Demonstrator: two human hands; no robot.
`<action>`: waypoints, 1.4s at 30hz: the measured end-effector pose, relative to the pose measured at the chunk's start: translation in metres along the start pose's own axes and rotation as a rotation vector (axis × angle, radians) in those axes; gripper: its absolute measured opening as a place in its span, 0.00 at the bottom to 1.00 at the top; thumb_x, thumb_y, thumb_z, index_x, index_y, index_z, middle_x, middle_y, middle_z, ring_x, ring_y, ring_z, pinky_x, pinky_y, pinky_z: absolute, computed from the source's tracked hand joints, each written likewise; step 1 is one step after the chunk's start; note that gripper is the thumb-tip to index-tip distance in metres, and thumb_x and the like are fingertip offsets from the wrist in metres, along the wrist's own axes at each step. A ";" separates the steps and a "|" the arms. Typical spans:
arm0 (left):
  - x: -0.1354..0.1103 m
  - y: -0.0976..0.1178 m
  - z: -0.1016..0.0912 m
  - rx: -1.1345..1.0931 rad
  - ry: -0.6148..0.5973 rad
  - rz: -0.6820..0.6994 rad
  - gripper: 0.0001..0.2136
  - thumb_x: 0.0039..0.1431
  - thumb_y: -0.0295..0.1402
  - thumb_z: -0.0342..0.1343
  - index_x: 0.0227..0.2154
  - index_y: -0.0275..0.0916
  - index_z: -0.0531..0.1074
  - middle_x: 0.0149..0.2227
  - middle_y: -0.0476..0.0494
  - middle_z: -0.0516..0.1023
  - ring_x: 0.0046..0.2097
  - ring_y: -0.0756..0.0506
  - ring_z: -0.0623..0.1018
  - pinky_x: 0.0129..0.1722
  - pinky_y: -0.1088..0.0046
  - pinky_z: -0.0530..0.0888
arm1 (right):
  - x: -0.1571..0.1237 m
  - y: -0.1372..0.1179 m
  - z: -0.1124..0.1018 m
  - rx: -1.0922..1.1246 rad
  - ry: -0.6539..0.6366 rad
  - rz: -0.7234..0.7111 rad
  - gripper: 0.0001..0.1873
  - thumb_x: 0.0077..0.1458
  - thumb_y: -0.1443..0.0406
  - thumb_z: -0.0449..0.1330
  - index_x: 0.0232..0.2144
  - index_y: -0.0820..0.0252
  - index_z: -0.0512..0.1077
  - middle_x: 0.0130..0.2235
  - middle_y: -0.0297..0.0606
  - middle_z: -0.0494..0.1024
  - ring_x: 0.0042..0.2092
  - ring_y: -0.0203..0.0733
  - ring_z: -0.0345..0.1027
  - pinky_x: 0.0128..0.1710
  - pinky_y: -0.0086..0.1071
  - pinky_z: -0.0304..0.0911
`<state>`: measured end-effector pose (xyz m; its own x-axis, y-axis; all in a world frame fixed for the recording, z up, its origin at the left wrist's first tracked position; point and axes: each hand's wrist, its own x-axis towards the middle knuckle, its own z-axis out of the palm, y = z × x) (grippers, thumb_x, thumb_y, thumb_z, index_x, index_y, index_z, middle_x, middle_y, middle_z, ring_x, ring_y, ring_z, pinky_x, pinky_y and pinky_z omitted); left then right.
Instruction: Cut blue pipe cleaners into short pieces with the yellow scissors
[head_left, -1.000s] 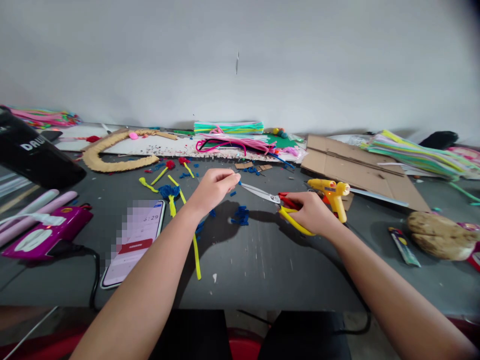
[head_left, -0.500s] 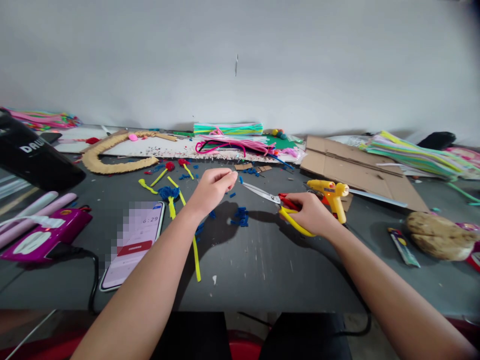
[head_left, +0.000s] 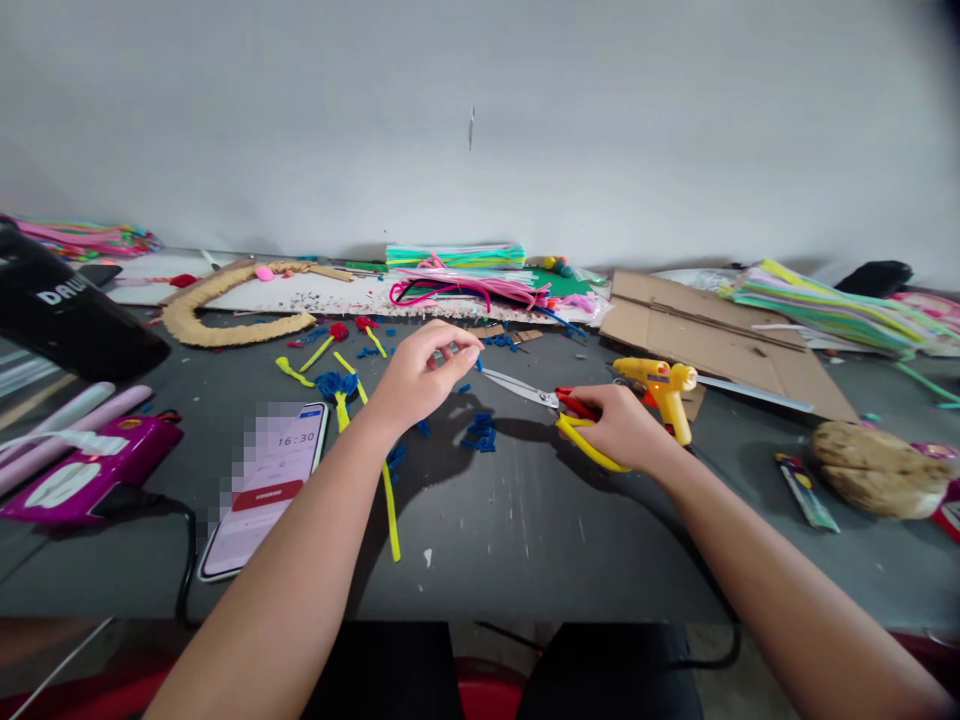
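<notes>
My right hand [head_left: 619,428] grips the red and yellow handles of scissors [head_left: 540,398], whose metal blades point left over the dark table [head_left: 487,520]. My left hand [head_left: 420,375] hovers just left of the blade tips with thumb and fingers pinched on a small blue piece that I can barely make out. A heap of blue cuttings [head_left: 480,432] lies on the table below the blades. A long yellow pipe cleaner [head_left: 390,500] lies under my left forearm.
A phone [head_left: 262,485] lies front left beside a magenta device [head_left: 82,478] with a cable. A yellow glue gun [head_left: 664,390] stands right of my right hand. Cardboard [head_left: 712,340], stacks of pipe cleaners [head_left: 457,258], a tan curved piece [head_left: 217,305] and a brown lump [head_left: 881,470] ring the table.
My left hand has lifted slightly and pinched tighter at the scissor tips. The right hand and scissors have stayed almost still. The phone's clock has changed from 6:29 to 6:30.
</notes>
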<state>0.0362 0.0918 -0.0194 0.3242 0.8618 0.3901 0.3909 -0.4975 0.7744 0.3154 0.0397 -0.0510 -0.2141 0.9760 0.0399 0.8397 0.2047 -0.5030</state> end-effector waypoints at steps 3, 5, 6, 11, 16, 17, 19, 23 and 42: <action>0.000 -0.002 0.001 0.039 -0.009 0.016 0.09 0.63 0.37 0.56 0.33 0.39 0.77 0.38 0.44 0.77 0.38 0.46 0.74 0.35 0.70 0.67 | 0.000 0.000 0.000 -0.007 -0.003 -0.001 0.10 0.47 0.59 0.59 0.24 0.60 0.65 0.24 0.30 0.63 0.29 0.35 0.49 0.27 0.32 0.44; 0.000 -0.003 0.002 0.056 -0.011 0.025 0.08 0.62 0.36 0.56 0.32 0.39 0.75 0.37 0.44 0.76 0.37 0.46 0.74 0.35 0.70 0.67 | 0.000 0.000 0.000 -0.010 -0.006 -0.001 0.11 0.48 0.58 0.59 0.23 0.60 0.65 0.24 0.30 0.63 0.29 0.35 0.49 0.27 0.32 0.44; 0.000 -0.003 0.002 0.065 -0.016 0.030 0.08 0.62 0.36 0.56 0.31 0.39 0.75 0.36 0.45 0.76 0.37 0.47 0.74 0.35 0.70 0.67 | 0.000 0.000 0.000 -0.012 -0.006 0.000 0.11 0.48 0.58 0.59 0.23 0.59 0.65 0.24 0.30 0.63 0.29 0.35 0.49 0.27 0.32 0.44; 0.000 -0.002 0.003 0.101 -0.023 0.021 0.08 0.63 0.36 0.55 0.31 0.39 0.74 0.34 0.45 0.74 0.36 0.47 0.72 0.34 0.70 0.66 | 0.000 0.000 0.000 -0.025 -0.003 -0.004 0.11 0.48 0.58 0.59 0.23 0.59 0.64 0.24 0.30 0.63 0.28 0.35 0.49 0.27 0.32 0.44; 0.000 -0.003 0.004 0.096 -0.010 0.002 0.09 0.63 0.37 0.55 0.32 0.38 0.74 0.34 0.45 0.74 0.35 0.47 0.72 0.34 0.70 0.66 | 0.000 0.000 0.000 -0.026 -0.008 0.004 0.11 0.48 0.58 0.59 0.24 0.59 0.65 0.24 0.30 0.64 0.28 0.35 0.49 0.27 0.32 0.44; 0.000 -0.003 0.004 0.095 -0.011 0.003 0.09 0.63 0.37 0.55 0.32 0.38 0.74 0.34 0.45 0.74 0.35 0.47 0.72 0.33 0.70 0.66 | 0.000 0.000 0.000 -0.025 -0.008 0.004 0.11 0.48 0.58 0.59 0.23 0.59 0.65 0.24 0.30 0.64 0.28 0.35 0.49 0.27 0.32 0.43; 0.000 -0.004 0.004 0.093 -0.014 0.003 0.09 0.63 0.37 0.56 0.32 0.38 0.75 0.34 0.45 0.74 0.35 0.47 0.72 0.33 0.70 0.66 | 0.000 0.000 0.000 -0.022 -0.007 0.004 0.11 0.48 0.58 0.59 0.23 0.59 0.64 0.24 0.30 0.63 0.28 0.35 0.48 0.27 0.32 0.43; 0.000 -0.003 0.003 0.082 -0.013 0.007 0.09 0.62 0.38 0.56 0.32 0.38 0.76 0.34 0.45 0.75 0.35 0.47 0.73 0.34 0.69 0.66 | 0.000 -0.001 0.000 -0.025 0.000 0.001 0.11 0.48 0.58 0.59 0.23 0.59 0.65 0.24 0.30 0.63 0.28 0.35 0.49 0.27 0.32 0.43; 0.004 -0.015 -0.004 0.139 -0.094 -0.232 0.08 0.54 0.31 0.56 0.34 0.40 0.79 0.38 0.42 0.80 0.37 0.43 0.76 0.38 0.66 0.71 | 0.002 0.004 -0.002 -0.028 0.078 0.046 0.10 0.45 0.61 0.58 0.21 0.58 0.59 0.22 0.30 0.62 0.28 0.35 0.49 0.27 0.33 0.43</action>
<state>0.0279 0.1028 -0.0276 0.2884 0.9444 0.1579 0.5759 -0.3028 0.7593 0.3196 0.0425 -0.0516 -0.1366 0.9869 0.0854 0.8614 0.1609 -0.4819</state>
